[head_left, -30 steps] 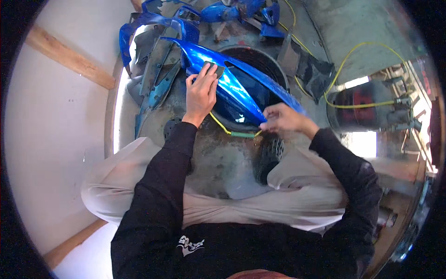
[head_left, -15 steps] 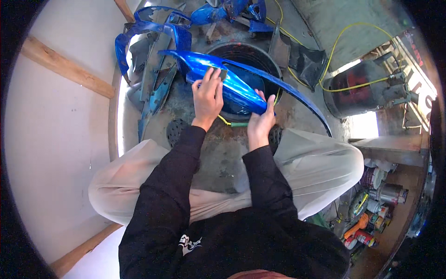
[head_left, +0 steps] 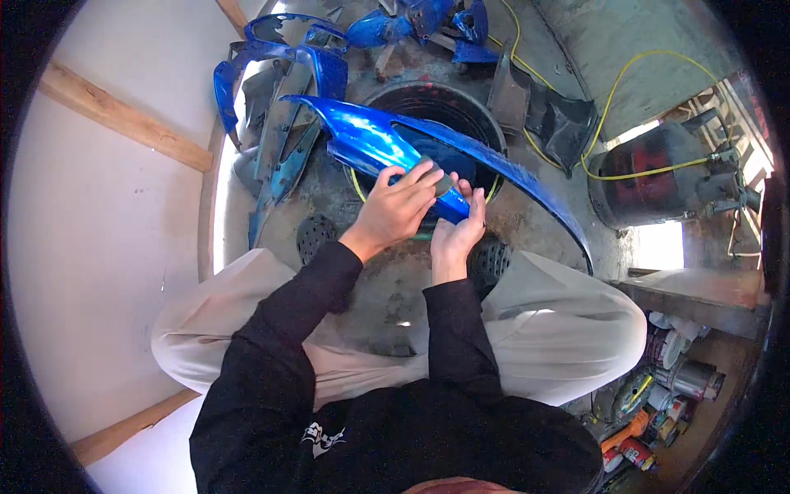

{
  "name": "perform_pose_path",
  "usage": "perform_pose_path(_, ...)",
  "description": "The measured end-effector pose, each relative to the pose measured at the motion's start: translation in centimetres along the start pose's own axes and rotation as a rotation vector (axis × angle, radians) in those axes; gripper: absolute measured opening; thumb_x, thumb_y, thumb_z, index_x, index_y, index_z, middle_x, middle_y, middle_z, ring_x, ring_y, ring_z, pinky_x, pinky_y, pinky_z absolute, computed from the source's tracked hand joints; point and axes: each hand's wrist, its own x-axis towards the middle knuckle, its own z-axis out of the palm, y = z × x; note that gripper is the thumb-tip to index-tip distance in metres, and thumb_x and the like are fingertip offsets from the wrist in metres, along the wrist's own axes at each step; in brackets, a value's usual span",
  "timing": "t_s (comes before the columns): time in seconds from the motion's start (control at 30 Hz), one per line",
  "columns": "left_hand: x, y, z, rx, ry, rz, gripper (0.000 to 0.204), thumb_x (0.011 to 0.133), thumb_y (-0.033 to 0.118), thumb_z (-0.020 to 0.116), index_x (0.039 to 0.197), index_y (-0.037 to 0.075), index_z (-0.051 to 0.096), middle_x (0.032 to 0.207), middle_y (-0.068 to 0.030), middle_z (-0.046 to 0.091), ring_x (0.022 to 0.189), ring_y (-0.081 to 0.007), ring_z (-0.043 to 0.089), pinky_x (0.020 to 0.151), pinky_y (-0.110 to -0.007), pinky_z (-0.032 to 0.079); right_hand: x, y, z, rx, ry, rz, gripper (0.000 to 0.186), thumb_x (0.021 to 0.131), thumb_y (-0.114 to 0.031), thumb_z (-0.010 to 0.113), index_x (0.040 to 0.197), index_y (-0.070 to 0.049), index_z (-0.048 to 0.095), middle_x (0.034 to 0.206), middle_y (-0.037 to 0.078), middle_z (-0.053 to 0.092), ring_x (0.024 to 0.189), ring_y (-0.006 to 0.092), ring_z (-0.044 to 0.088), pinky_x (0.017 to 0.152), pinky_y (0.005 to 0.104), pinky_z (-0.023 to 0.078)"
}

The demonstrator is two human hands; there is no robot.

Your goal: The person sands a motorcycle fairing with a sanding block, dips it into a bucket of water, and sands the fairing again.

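A glossy blue vehicle body panel (head_left: 368,136), long and curved with a thin tail sweeping right, is held over a round black tub (head_left: 444,89). My right hand (head_left: 457,235) grips its near end from below, fingers and thumb around the edge. My left hand (head_left: 397,207) presses a small dark greenish-grey pad (head_left: 436,176), perhaps sandpaper, flat on the panel's face, close to the right hand. The left fingers hide part of the pad. Liquid seems to lie in the tub, though the panel covers much of it.
Other blue panels (head_left: 322,72) and dark plastic pieces (head_left: 561,122) lie beyond and beside the tub. A dark red-and-black tank (head_left: 654,174) with a yellow hose (head_left: 605,103) stands at right. Cans and tools fill a shelf (head_left: 699,288) at lower right. A white wall (head_left: 99,206) runs along the left.
My left hand has slid the pad along the panel, rightward and nearer to my right hand. My right hand keeps its hold, slightly lower in the picture.
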Motion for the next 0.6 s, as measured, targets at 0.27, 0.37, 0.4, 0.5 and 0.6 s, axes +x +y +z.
perform_pose_path(0.27, -0.9, 0.2, 0.2, 0.014, -0.027, 0.046, 0.015, 0.093, 0.014, 0.066, 0.106, 0.009, 0.071, 0.133, -0.0054, 0.069, 0.131, -0.0202, 0.061, 0.100, -0.043, 0.037, 0.6, 1.1, -1.0, 0.021, -0.071, -0.097, 0.019, 0.106, -0.017, 0.052, 0.112, 0.000, 0.055, 0.109, 0.022, 0.069, 0.113, 0.0417, 0.067, 0.109, 0.0542, 0.048)
perform_pose_path(0.37, 0.0, -3.4, -0.7, 0.093, -0.001, 0.034, 0.024, 0.097, 0.012, 0.060, 0.119, 0.008, 0.068, 0.132, -0.0051, 0.069, 0.126, -0.0182, 0.064, 0.098, -0.041, 0.037, 0.3, 0.8, -0.9, 0.044, -0.089, -0.059, 0.021, 0.106, -0.019, 0.050, 0.114, 0.000, 0.055, 0.109, 0.022, 0.069, 0.113, 0.0430, 0.066, 0.109, 0.0550, 0.048)
perform_pose_path(0.4, 0.8, -5.1, -0.9, 0.150, 0.090, -0.156, 0.024, 0.096, 0.010, 0.059, 0.118, 0.009, 0.068, 0.122, -0.0047, 0.072, 0.116, -0.0170, 0.067, 0.092, -0.042, 0.038, 0.3, 0.9, -1.0, 0.031, -0.089, -0.050, 0.028, 0.107, -0.026, 0.050, 0.115, 0.000, 0.055, 0.110, 0.022, 0.069, 0.114, 0.0425, 0.066, 0.109, 0.0544, 0.048)
perform_pose_path(0.5, 0.8, -3.7, 0.3, 0.208, 0.094, -0.333, 0.032, 0.099, 0.007, 0.054, 0.130, 0.005, 0.063, 0.131, -0.0084, 0.067, 0.116, -0.0211, 0.066, 0.093, -0.044, 0.037, 0.4, 1.1, -1.1, -0.007, -0.102, -0.057, 0.043, 0.108, -0.042, 0.048, 0.117, -0.001, 0.055, 0.114, 0.022, 0.068, 0.117, 0.0415, 0.065, 0.108, 0.0528, 0.048)
perform_pose_path(0.6, 0.2, 3.3, 1.6, -0.016, 0.020, -0.128, 0.025, 0.097, 0.012, 0.060, 0.120, 0.006, 0.067, 0.136, -0.0071, 0.066, 0.131, -0.0220, 0.060, 0.101, -0.044, 0.037, 0.7, 0.3, -0.7, -0.042, 0.063, -0.037, 0.059, 0.106, -0.058, 0.041, 0.118, -0.001, 0.055, 0.128, 0.026, 0.065, 0.123, 0.0419, 0.062, 0.109, 0.0537, 0.047)
